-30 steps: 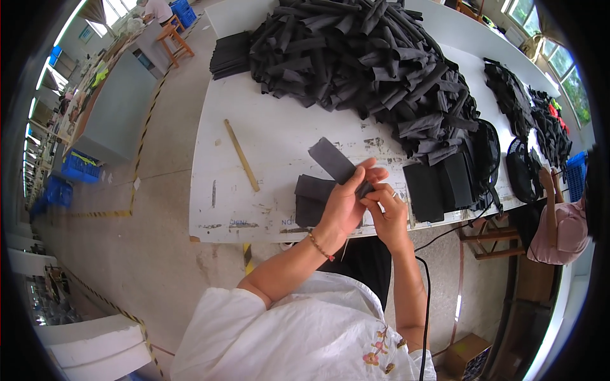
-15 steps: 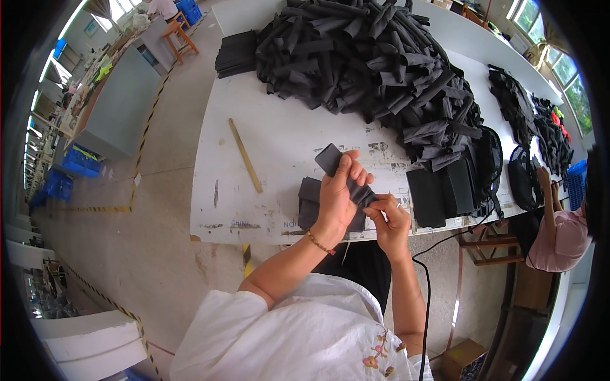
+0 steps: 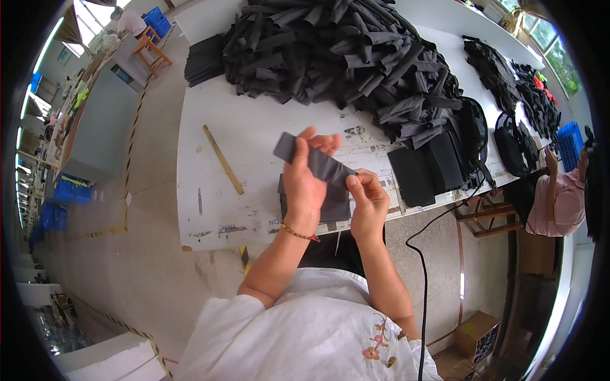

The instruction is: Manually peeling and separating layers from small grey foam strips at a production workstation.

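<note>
We hold a dark fabric strip stretched between both hands above the white worktop.

Our left hand clamps its upper part, our right hand pinches its lower end. Beneath lies a small stack of black pieces; a wooden stick rests left, a black strip pile beyond.
</note>
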The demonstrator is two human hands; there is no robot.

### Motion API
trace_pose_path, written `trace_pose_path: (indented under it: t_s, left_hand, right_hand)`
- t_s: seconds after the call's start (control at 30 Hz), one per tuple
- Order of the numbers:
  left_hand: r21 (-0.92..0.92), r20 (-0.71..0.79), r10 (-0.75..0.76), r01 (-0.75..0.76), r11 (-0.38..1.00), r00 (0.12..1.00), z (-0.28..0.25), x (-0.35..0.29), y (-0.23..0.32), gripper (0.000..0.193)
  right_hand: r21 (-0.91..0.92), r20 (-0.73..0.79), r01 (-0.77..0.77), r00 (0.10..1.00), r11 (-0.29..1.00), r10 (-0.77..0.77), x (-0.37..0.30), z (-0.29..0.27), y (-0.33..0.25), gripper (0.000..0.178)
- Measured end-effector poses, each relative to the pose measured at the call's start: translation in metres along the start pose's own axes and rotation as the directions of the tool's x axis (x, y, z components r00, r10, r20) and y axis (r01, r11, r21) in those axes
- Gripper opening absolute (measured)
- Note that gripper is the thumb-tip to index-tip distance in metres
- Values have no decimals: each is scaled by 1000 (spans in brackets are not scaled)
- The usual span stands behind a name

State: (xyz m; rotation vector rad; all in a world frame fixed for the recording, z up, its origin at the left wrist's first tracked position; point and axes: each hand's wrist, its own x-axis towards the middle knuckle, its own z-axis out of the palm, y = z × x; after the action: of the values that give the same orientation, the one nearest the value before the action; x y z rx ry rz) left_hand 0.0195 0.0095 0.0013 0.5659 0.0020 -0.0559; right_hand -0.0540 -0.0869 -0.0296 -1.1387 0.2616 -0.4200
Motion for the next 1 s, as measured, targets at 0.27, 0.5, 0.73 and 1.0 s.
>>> trace_pose_path:
  t_s: [0.27,0.5,0.73,1.0]
  left_hand:
    - [52,83,70,-75,996,994,-4,4,19,38]
    - [103,107,-22,11,995,994,-5,3,10,37]
    - [105,88,-53,44,993,995,-5,5,6,35]
    - [-89,154,-215,231,969,964,16,-4,4,35]
  right_hand:
    - [-35,51,-191,980,981,193,3,6,-43,33]
    - [-118,108,-206,970,971,219,-3,7,-24,21]
    - [-11,281,-344,900,939,333,-6,-2,-29,25]
    - [-281,213,31,977,959,31,-17,-13,-32,32]
